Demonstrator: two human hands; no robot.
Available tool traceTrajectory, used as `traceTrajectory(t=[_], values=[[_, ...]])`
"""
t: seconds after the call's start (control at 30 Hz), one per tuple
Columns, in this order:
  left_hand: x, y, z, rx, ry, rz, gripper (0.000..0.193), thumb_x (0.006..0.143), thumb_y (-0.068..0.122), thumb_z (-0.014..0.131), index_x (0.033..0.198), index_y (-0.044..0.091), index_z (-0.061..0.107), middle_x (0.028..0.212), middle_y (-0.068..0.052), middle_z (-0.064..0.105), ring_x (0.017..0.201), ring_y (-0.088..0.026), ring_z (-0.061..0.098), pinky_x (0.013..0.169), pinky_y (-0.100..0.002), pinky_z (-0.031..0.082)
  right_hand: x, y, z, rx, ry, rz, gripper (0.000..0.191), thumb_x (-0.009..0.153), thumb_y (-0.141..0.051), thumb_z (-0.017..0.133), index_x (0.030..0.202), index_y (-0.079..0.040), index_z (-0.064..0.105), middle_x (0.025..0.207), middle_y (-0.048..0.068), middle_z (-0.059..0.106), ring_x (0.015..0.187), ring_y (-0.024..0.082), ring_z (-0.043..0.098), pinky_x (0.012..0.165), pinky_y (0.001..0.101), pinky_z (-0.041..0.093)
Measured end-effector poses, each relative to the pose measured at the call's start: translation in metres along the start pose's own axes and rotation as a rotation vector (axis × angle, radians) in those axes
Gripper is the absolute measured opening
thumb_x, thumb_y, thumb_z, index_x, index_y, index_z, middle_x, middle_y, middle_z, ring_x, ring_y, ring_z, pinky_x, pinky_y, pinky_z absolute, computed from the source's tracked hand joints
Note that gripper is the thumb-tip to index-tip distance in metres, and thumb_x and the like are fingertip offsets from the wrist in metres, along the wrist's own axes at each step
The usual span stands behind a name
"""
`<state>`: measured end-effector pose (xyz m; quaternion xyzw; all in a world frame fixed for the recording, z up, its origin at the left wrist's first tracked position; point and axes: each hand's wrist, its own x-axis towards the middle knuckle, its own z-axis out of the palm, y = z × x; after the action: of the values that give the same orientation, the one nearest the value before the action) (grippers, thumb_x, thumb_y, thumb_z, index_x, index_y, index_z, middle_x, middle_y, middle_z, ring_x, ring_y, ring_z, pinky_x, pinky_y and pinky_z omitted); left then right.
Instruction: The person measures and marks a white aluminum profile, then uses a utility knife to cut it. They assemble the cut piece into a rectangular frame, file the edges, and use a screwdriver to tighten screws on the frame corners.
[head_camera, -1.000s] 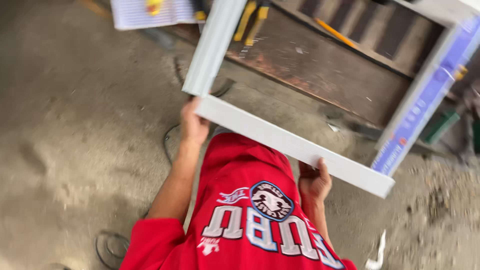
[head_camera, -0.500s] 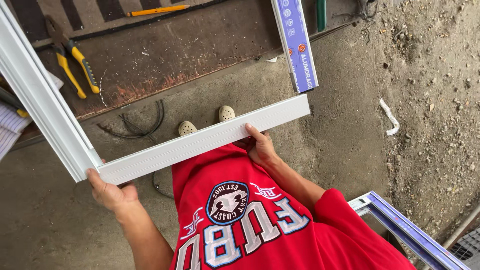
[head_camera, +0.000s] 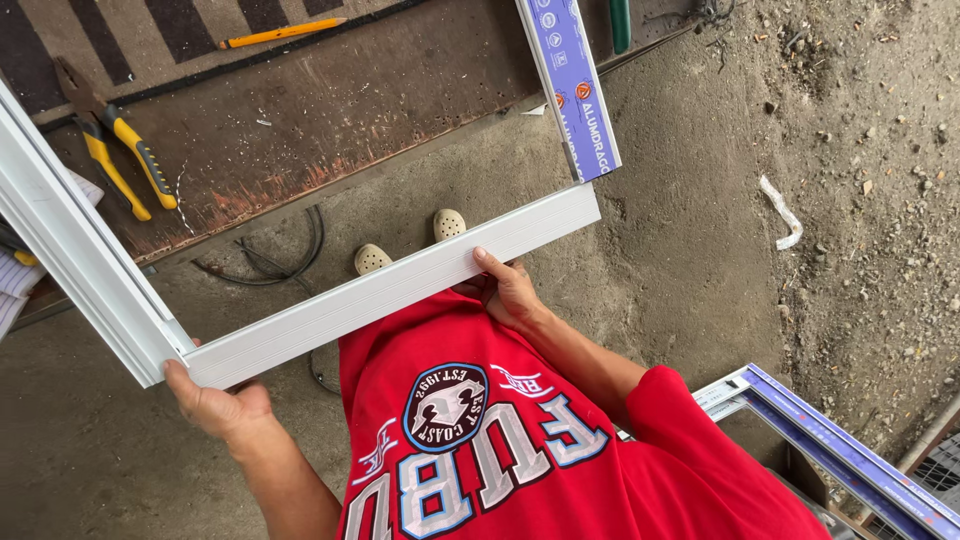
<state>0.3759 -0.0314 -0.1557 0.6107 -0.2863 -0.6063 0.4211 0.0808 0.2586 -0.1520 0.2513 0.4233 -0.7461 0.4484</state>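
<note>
Head view: the left hand (head_camera: 215, 405) grips the lower-left corner of a white frame (head_camera: 390, 290), fingers curled around the joint where two bars meet. At mid-frame the right hand (head_camera: 505, 290) clasps the near bar from below, thumb on its edge. Three sides look joined already — the right bar still wears purple protective film (head_camera: 570, 85), and no fourth side shows. Beyond the frame, yellow-handled pliers (head_camera: 120, 155) and a yellow pencil (head_camera: 283, 33) lie on the rusty tabletop (head_camera: 330, 110); another frame (head_camera: 840, 450) sits lower right.
</note>
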Motion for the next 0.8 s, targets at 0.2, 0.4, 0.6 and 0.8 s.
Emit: traceTrajectory(t=[0.2, 0.4, 0.6, 0.8], values=[[0.004, 0.001, -0.003, -0.026, -0.022, -0.011, 0.070, 0.094, 0.047, 0.060, 0.147, 0.006, 0.041, 0.132, -0.015, 0.054, 0.138, -0.034, 0.054, 0.110, -0.063, 0.053, -0.003, 0.003, -0.004, 0.015, -0.016, 0.019, 0.049, 0.093, -0.020, 0.074, 0.132, -0.001, 0.050, 0.116, 0.018, 0.069, 0.106, 0.032, 0.070, 0.087, 0.0511, 0.064], [0.010, -0.002, -0.008, -0.033, -0.051, 0.009, 0.071, 0.097, 0.047, 0.059, 0.150, 0.002, 0.042, 0.134, -0.015, 0.054, 0.138, -0.033, 0.056, 0.110, -0.061, 0.055, -0.005, -0.001, 0.004, -0.022, 0.012, 0.019, 0.048, 0.091, -0.020, 0.074, 0.131, -0.006, 0.049, 0.113, 0.015, 0.070, 0.103, 0.030, 0.072, 0.085, 0.0500, 0.064], [0.012, -0.004, -0.008, -0.044, 0.007, 0.013, 0.063, 0.096, 0.047, 0.059, 0.142, 0.008, 0.043, 0.138, -0.015, 0.057, 0.132, -0.030, 0.059, 0.107, -0.057, 0.057, -0.002, 0.001, -0.007, -0.008, -0.003, 0.062, 0.042, 0.093, -0.020, 0.074, 0.128, -0.005, 0.056, 0.114, 0.015, 0.070, 0.103, 0.031, 0.071, 0.084, 0.0468, 0.064], [0.008, 0.000, 0.018, -0.112, 0.125, -0.008, 0.043, 0.099, 0.035, 0.064, 0.120, -0.002, 0.069, 0.106, -0.011, 0.074, 0.097, -0.024, 0.071, 0.088, -0.042, 0.060, 0.010, -0.003, -0.011, -0.014, -0.022, 0.106, 0.034, 0.096, -0.022, 0.068, 0.124, -0.003, 0.060, 0.114, 0.014, 0.070, 0.106, 0.029, 0.070, 0.093, 0.0490, 0.059]])
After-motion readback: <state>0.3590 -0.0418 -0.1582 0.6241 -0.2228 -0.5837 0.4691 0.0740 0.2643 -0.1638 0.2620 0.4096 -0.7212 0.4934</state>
